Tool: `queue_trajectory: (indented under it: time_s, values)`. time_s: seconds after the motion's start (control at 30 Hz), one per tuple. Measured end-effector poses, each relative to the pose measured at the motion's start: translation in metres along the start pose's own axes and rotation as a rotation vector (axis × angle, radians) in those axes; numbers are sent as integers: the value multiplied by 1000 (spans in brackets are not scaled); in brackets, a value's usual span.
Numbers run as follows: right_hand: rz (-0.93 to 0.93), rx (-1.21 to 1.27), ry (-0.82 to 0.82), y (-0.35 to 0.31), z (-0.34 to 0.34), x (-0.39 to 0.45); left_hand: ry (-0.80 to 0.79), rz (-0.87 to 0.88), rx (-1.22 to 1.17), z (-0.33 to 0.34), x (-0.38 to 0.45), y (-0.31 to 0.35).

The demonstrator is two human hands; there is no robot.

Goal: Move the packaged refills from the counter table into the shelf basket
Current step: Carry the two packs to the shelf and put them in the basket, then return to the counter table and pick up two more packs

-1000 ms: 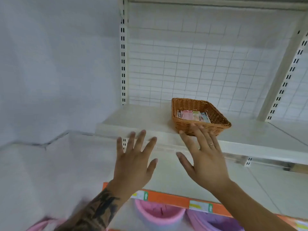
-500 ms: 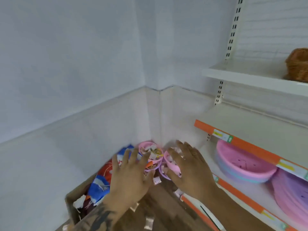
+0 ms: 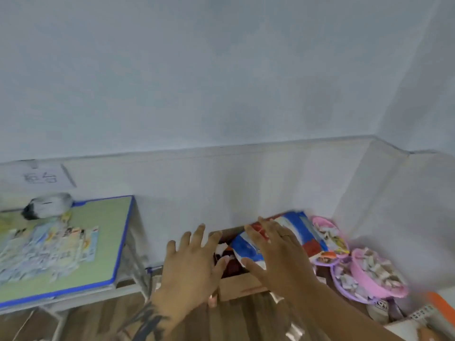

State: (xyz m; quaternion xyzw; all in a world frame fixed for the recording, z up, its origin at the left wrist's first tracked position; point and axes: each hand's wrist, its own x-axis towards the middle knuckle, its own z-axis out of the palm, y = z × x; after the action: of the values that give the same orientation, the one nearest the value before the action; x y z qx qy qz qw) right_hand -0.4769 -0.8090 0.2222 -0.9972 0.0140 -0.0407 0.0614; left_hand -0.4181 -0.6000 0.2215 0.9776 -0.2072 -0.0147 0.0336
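While the packaged refills lie spread on the green surface, left hand and right hand hover apart, grip released, fingers splayed, holding nothing.

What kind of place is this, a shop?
Probably a small shop's stock corner: packets spread on a table, a carton of goods on the floor, and pink tubs full of small items.

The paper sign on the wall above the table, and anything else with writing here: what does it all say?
Paper sign: two handwritten characters, too blurred to read for certain.
Packaged refills on the counter table: print too blurred to read.
Blue and red bag in the cardboard box: no legible text.
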Motion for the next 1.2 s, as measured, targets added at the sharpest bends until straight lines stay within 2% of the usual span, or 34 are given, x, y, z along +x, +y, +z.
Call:
queue_trajectory:
  time_s: [0.23, 0.43, 0.7, 0.93, 1.07, 1.2]
  values:
    - [-190, 95, -44, -205, 56, 105, -32, -219, 45, 6, -29, -213]
    - [-315, 97, -179, -313, 91, 135, -36, -351, 23, 14, -54, -323]
    - [-388, 96, -281, -397, 151, 181, -87, -500, -53, 45, -73, -400]
    - [-391, 172, -345, -446, 214, 239, -124, -572, -90, 76, -44, -468]
    - [-337, 217, -393, -465, 251, 281, -149, -541, -88, 96, -10, -500]
    - [-191, 368, -435, -471, 289, 327, -189, -492, -62, 114, 32, -534]
